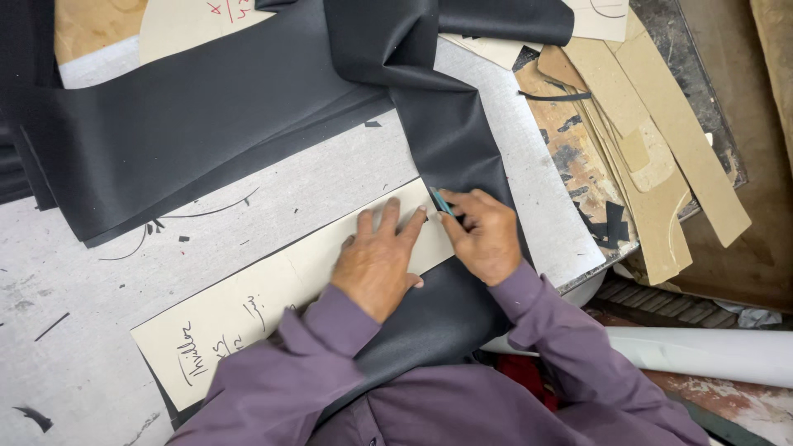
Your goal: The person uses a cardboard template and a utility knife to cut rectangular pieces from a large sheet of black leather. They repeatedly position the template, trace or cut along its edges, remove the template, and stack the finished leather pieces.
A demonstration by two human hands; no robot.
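Head view: the left hand (376, 263) presses a long card template (273, 297), fingers spread, onto black fabric (450, 136) on the worktop (83, 330), while the right hand (487, 235) pinches what seems a blade (439, 200); slackened pressure could skew the edge.

Black fabric (446, 132), cream card template (273, 289), purple sleeves (545, 322).

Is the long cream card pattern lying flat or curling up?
Flat: the left hand presses the card pattern onto the black fabric.
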